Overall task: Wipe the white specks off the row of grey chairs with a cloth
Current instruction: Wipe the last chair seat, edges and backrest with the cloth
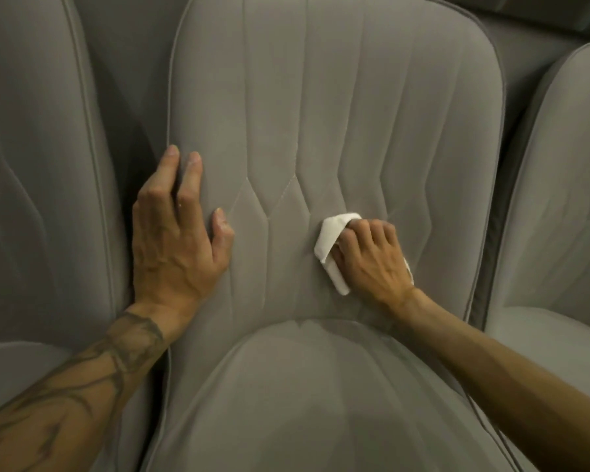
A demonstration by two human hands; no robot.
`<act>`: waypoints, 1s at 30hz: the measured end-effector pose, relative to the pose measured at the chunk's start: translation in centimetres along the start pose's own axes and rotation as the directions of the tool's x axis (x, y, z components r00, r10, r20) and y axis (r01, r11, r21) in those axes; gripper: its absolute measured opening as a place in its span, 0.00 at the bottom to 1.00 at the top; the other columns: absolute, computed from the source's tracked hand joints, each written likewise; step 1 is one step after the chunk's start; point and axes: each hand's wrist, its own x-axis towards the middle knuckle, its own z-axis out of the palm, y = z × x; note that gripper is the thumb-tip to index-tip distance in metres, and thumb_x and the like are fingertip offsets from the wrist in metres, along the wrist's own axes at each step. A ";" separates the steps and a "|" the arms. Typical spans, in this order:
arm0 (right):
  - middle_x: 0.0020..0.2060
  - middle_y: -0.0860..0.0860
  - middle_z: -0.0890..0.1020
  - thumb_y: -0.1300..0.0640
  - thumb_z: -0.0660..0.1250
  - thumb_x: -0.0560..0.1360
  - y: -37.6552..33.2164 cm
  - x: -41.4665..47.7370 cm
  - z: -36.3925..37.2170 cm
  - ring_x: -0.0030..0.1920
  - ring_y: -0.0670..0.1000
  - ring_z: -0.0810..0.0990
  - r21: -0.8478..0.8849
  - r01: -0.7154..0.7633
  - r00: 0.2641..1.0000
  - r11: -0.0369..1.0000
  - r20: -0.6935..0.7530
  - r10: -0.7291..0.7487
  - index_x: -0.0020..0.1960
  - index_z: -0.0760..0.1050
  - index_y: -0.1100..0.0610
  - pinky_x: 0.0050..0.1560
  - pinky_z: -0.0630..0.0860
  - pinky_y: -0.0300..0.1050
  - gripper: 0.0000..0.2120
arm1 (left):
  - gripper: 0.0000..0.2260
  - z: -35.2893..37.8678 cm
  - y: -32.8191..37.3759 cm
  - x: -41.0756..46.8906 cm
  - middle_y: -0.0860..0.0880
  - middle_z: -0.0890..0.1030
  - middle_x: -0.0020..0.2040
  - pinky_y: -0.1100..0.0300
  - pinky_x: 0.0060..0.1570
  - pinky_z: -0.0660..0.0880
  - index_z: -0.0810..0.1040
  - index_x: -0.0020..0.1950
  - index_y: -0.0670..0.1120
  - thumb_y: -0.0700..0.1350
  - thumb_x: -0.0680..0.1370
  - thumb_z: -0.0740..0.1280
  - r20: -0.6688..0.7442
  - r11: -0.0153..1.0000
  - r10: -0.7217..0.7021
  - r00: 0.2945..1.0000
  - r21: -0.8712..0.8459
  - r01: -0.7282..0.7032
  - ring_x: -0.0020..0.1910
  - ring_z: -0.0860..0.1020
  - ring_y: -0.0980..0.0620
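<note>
A grey padded chair (321,97) with stitched vertical seams fills the middle of the head view. My right hand (372,257) grips a folded white cloth (331,247) and presses it on the lower backrest, right of centre. My left hand (174,229) lies flat with straight fingers on the backrest's left edge, thumb spread onto the fabric. Faint white marks show along the seams near the backrest's middle (286,189). The seat cushion (304,386) lies below both hands.
Another grey chair (38,165) stands close on the left, and a third (559,199) on the right, with narrow dark gaps between them. A grey surface runs behind the chairs at the top right.
</note>
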 end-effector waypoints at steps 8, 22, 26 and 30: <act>0.45 0.55 0.79 0.61 0.54 0.82 -0.6 -1.2 -1.0 0.41 0.57 0.76 0.010 0.529 0.837 0.849 0.158 -0.524 0.52 0.75 0.58 0.46 0.69 0.50 0.11 | 0.27 -0.2 0.2 0.1 0.31 0.67 0.76 0.43 0.72 0.66 0.64 0.80 0.36 0.45 0.83 0.61 0.002 1.000 -0.004 1.000 0.005 0.004 0.71 0.69 0.33; 0.45 0.63 0.79 0.56 0.58 0.81 -2.0 8.6 -1.8 0.43 0.61 0.77 0.089 0.065 0.994 0.994 -0.092 -0.057 0.52 0.66 0.60 0.46 0.64 0.54 0.07 | 0.26 -0.2 0.3 0.2 0.30 0.68 0.75 0.40 0.72 0.69 0.65 0.79 0.35 0.45 0.83 0.62 0.008 1.000 -0.005 1.000 0.002 0.005 0.71 0.70 0.33; 0.47 0.60 0.78 0.53 0.62 0.80 1.3 18.7 -2.4 0.48 0.57 0.68 0.095 -0.368 0.838 0.925 -0.397 0.374 0.53 0.71 0.58 0.48 0.64 0.52 0.08 | 0.26 -0.1 0.1 0.2 0.31 0.68 0.76 0.41 0.73 0.68 0.65 0.79 0.36 0.45 0.83 0.62 0.000 1.000 0.001 1.000 0.010 -0.001 0.72 0.69 0.34; 0.49 0.65 0.79 0.57 0.64 0.78 -3.5 17.5 -1.8 0.49 0.65 0.77 0.175 -0.397 0.834 0.901 -0.342 0.433 0.55 0.74 0.63 0.51 0.72 0.57 0.10 | 0.25 -0.1 0.2 0.1 0.32 0.68 0.75 0.41 0.72 0.69 0.66 0.78 0.36 0.45 0.83 0.62 -0.007 1.000 -0.002 1.000 0.010 0.002 0.71 0.70 0.33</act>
